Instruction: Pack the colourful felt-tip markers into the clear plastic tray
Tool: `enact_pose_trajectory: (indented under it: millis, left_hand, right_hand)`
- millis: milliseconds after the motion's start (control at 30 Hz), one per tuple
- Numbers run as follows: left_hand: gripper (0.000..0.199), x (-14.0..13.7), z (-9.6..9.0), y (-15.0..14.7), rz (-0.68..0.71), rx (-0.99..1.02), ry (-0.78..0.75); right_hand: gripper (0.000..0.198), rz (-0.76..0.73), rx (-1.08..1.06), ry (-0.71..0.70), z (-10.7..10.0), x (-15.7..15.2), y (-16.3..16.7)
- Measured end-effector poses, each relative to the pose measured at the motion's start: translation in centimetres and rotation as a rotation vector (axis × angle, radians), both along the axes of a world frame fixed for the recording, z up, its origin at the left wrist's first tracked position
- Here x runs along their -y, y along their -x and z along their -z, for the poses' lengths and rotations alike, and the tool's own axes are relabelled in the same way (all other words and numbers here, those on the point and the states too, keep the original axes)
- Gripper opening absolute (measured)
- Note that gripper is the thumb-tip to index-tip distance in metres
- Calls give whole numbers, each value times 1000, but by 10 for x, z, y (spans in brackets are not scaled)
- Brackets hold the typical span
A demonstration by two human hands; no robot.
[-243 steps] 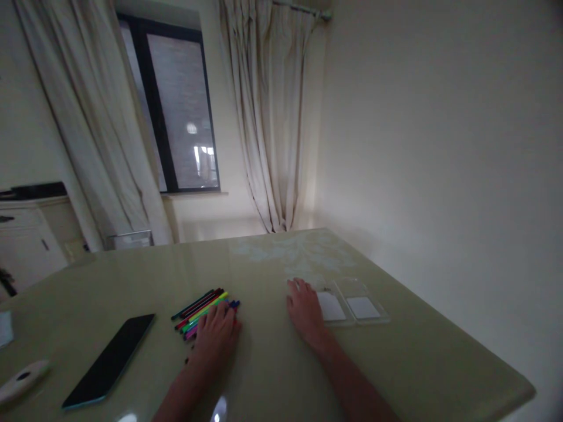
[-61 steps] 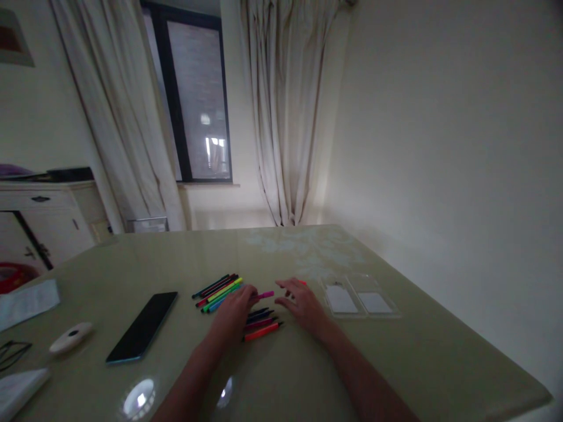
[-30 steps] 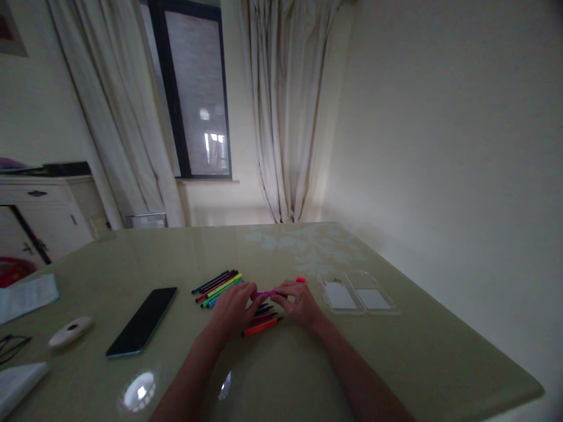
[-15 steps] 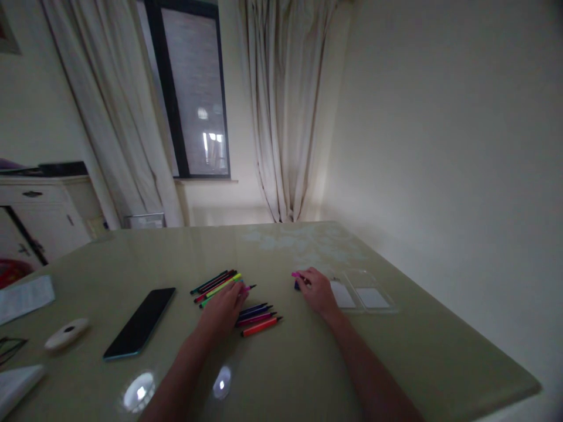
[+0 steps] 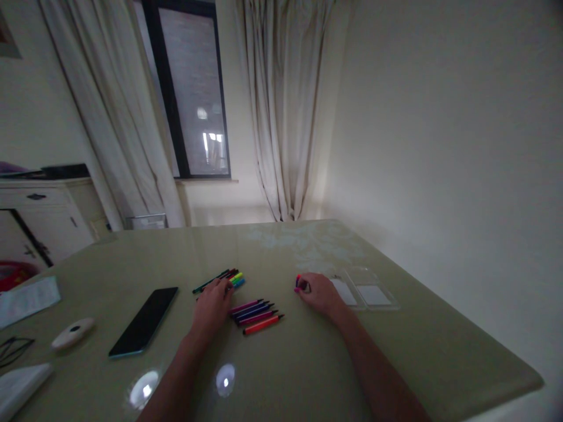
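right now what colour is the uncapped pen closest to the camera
The pen is orange-red, seen best in the head view.

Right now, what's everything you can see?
Glossy table: one, green, front
Slim uncapped markers: about five, mixed colours, table middle
Other slim markers: several, mixed colours, left of centre
Small caps: a few, pink and red, centre right
Flat open plastic case: one, clear, right
Flat slab: one, black, left
Oval device: one, white, left
Thin sheet: one, pale, left
Wiry item: one, dark, left edge
Boxy slab: one, white, bottom left
Cabinet: one, white, back left
Curved item: one, red, by cabinet
Dark-framed window: one, grey, back
Draped curtains: two, cream, beside window
Plain walls: two, cream, behind, right
Left hand: one, bare, over other markers
Right hand: one, bare, at caps
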State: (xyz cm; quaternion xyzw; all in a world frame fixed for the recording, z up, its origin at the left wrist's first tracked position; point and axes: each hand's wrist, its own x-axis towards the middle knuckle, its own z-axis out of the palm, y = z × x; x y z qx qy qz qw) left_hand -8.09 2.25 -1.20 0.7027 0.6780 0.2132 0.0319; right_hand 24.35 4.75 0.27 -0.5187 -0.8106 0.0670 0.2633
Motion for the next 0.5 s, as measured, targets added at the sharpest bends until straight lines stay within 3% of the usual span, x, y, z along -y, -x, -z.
enact_pose_trajectory:
  millis: [167,333,500]
  left_hand:
    - [17,2,0,4,-49,-127,75]
    - [22,3,3,5,-106,-141,42]
    - [14,0,1,3,-36,-194,-6]
  right_hand:
    - [2,82,70,-16,4,-2,-2]
    - [3,127,137,-30,6,-4,1]
    - [14,-17,29,-67,6,5,25]
